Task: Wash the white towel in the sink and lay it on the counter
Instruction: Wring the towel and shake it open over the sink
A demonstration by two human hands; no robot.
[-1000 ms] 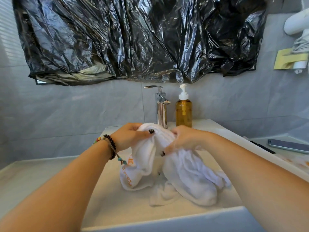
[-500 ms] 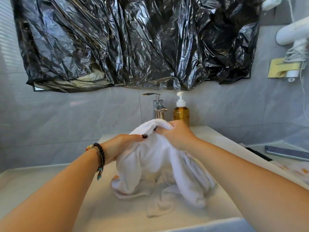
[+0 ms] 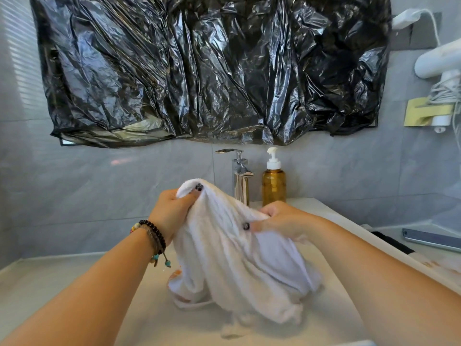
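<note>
The shallow cream-white ceramic sink (image 3: 139, 318) fills the near part of the view, and 2 bare forearms reach over it from the lower corners. A bunched, wet-looking white terry towel (image 3: 237, 258) hangs between the hands, its lower folds resting on the basin floor below the fingers, with a bit of orange print showing at its lower left edge.

The left hand (image 3: 172, 212) grips the towel's top end: the fingers are curled tightly around a wad of cloth, the thumb pressed over it, and dark-painted nails show at the crest of the fold. A stack of beaded bracelets, dark and multicoloured (image 3: 152, 239), sits on that wrist. The right hand (image 3: 279, 221) is lower and to the right of the left fingers, pinching a gather of the same towel between the thumb and curled fingers, 1 dark nail visible against the cloth. The cloth is pulled into long creases between the 2 grips.

Just beyond the fingertips stands a chrome single-lever tap (image 3: 240, 176), and beside it on the right an amber pump bottle with a white dispenser head (image 3: 273, 181). Far right of the right hand, a dark slim phone (image 3: 431, 239) lies flat on the pale counter (image 3: 446, 255). Above the tap, a crumpled black plastic sheet (image 3: 212, 68) covers the grey tiled wall (image 3: 87, 191).
</note>
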